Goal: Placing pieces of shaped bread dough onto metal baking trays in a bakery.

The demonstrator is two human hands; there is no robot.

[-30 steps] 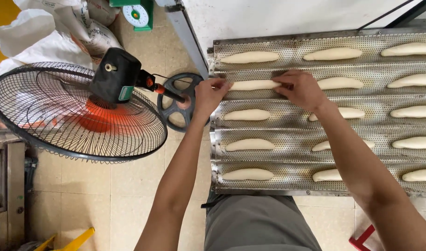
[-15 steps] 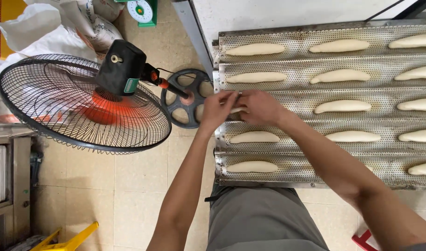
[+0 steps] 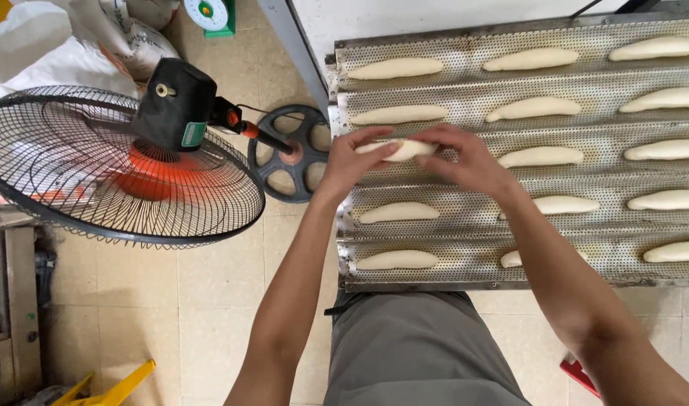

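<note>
A perforated metal baguette tray (image 3: 465,79) with several channels holds several long pale dough pieces. My left hand (image 3: 352,158) and my right hand (image 3: 465,154) both grip one dough piece (image 3: 401,149) by its ends, lifted just above the third channel at the tray's left side. Other dough pieces lie above it (image 3: 398,114) and below it (image 3: 398,213). My right forearm hides part of the dough in the lower middle channels.
A black floor fan (image 3: 119,162) with an orange hub stands tilted at left, its round base (image 3: 288,154) beside the tray's edge. A green-faced scale (image 3: 213,13) and white sacks (image 3: 59,45) lie at the top left. A yellow stool leg (image 3: 111,387) shows at the bottom left.
Both hands have come from the second channel down to the third. They have closed on a dough piece and raised it off the tray.
</note>
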